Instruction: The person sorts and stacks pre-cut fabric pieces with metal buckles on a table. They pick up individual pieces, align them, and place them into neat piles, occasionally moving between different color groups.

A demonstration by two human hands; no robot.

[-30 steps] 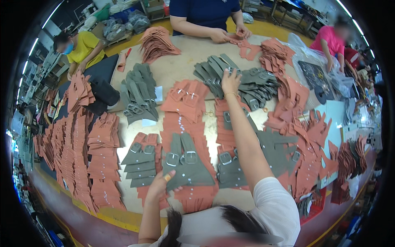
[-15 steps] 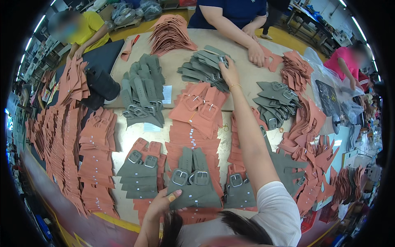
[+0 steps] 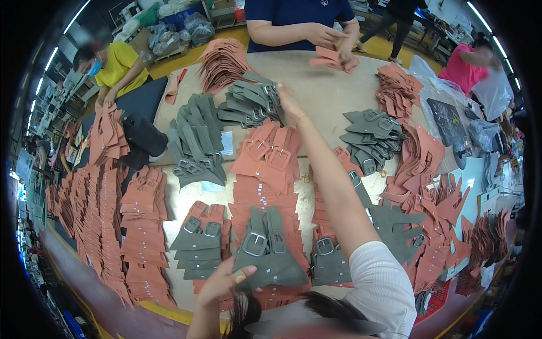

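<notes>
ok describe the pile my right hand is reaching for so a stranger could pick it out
Start at the far edge of the table, before the person in the dark blue top. The right hand touches a fanned heap of grey-green buckled straps just to its left. Unlike the flat grey stacks nearer you, it is spread loosely, right below the salmon fan.

Grey buckled straps (image 3: 265,248), terracotta pieces (image 3: 144,226)
</notes>
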